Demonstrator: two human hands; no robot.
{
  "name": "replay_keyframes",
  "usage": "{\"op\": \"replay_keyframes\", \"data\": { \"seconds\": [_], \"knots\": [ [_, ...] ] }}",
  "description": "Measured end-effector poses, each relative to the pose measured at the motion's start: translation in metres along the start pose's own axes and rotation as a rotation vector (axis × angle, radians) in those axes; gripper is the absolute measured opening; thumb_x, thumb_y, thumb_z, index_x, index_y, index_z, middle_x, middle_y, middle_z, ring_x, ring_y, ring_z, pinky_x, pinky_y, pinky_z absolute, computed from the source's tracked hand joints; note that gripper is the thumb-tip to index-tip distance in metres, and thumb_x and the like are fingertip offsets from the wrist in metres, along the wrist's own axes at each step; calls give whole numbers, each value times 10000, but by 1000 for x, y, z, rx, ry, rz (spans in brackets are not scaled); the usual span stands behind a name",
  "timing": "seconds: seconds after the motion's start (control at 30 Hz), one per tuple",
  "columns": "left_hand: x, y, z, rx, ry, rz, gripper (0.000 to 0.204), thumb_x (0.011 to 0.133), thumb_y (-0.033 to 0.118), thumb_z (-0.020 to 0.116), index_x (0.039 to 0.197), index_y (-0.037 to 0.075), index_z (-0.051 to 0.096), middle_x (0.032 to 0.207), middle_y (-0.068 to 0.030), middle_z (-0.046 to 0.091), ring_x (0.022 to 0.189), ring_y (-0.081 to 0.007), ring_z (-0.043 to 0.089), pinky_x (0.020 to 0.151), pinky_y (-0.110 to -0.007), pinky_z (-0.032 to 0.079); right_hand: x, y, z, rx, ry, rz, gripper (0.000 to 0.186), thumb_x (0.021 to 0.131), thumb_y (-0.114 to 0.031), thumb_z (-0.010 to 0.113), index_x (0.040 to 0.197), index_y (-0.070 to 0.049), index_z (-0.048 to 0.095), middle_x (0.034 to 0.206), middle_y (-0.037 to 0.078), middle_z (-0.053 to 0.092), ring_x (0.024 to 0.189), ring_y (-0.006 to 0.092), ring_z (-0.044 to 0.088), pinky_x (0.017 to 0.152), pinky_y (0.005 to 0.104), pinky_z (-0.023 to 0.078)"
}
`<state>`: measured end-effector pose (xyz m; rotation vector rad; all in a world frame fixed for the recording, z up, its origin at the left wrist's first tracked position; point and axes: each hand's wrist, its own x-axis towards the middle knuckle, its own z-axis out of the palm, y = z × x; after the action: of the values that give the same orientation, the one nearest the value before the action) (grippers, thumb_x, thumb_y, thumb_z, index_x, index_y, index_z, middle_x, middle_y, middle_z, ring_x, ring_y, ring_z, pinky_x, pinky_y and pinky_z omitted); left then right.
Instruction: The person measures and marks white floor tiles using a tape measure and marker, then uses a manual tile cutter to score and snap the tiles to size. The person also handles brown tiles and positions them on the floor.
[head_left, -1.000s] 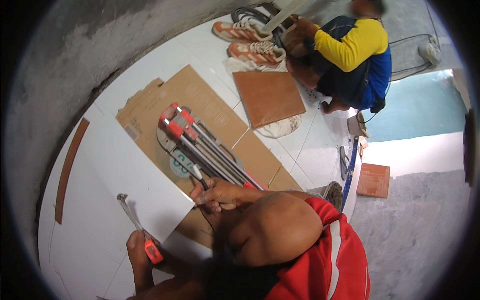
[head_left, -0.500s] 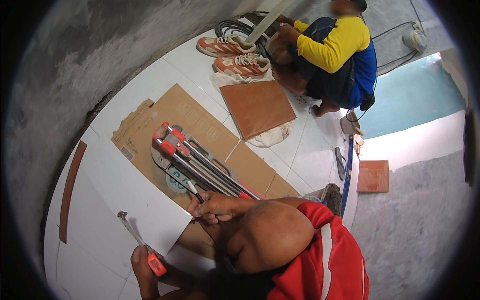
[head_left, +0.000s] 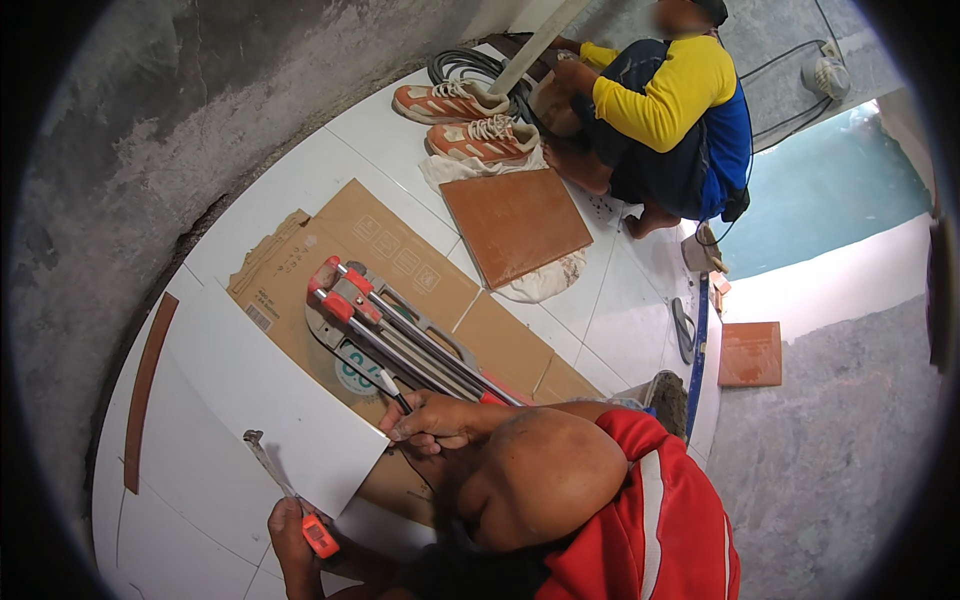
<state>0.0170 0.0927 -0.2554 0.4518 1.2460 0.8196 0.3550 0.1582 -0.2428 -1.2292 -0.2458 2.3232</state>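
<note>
My left hand (head_left: 291, 540) is closed around an orange tape measure (head_left: 320, 537) beside the near edge of a large white tile (head_left: 255, 375). A short length of metal blade (head_left: 268, 465) sticks out of it, and its hooked end lies over the white surface. My right hand (head_left: 432, 420) grips a black marker with a white end (head_left: 396, 390), pointing up and away, with the fingers at the tile's right corner. Just beyond that hand a manual tile cutter (head_left: 400, 335) with red ends and twin metal rails rests on flattened cardboard (head_left: 375, 235).
A brown tile (head_left: 518, 225) lies on white plastic beside orange sneakers (head_left: 483, 140). At the far right, another person (head_left: 670, 100) in yellow and blue squats. A narrow brown strip (head_left: 148, 390) lies near the left wall. A grey flip-flop (head_left: 683, 330) sits by a blue bar (head_left: 698, 360).
The whole view has shifted slightly. Both hands keep their holds on the tape measure and the marker, in nearly the same places.
</note>
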Motion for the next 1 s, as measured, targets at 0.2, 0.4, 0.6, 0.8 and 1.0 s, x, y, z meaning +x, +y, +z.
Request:
{"op": "replay_keyframes", "data": {
  "seconds": [0.2, 0.4, 0.6, 0.8, 1.0],
  "knots": [
    [0, 2, 2, 43, 2, 3, 388, 1049, 351, 498, 822, 39, 541, 657, -97, 609, 525, -142, 554, 498, -259, 451, 1, 2, -2, 27, -14, -15, 208, 876, 16, 682, 1074, 35, 623, 867, 130, 672, 467, 59, 487, 375, 236, 408],
    [-1, 6, 2, 43, -22, -7, 393, 1051, 350, 492, 829, 31, 548, 674, -104, 613, 551, -151, 567, 515, -267, 460, 1, 2, -4, 50, -33, -18, 189, 881, 11, 680, 1061, 40, 631, 871, 120, 681, 464, 57, 480, 373, 240, 400],
    [1, 1, 5, 12, -44, -6, 385, 1049, 337, 496, 818, 33, 543, 676, -104, 613, 557, -151, 570, 518, -270, 462, -5, -3, -1, 44, -5, -17, 154, 884, 21, 656, 1031, 32, 613, 860, 144, 683, 452, 55, 477, 359, 221, 387],
    [-2, 14, 14, 57, 23, -62, 269, 1042, 219, 454, 833, 71, 535, 716, -20, 548, 585, -116, 512, 531, -286, 443, -6, -5, 0, 59, 21, -8, 164, 857, 30, 688, 1008, 6, 627, 807, 145, 689, 441, 82, 487, 362, 245, 384],
    [-2, 22, 9, 192, 15, -103, 326, 1030, 266, 476, 866, 6, 586, 753, -84, 615, 630, -160, 575, 594, -304, 492, -7, -5, 3, 99, -16, -15, 147, 884, 30, 665, 1030, 33, 663, 861, 123, 683, 477, 71, 495, 371, 227, 397]
  ]
}}
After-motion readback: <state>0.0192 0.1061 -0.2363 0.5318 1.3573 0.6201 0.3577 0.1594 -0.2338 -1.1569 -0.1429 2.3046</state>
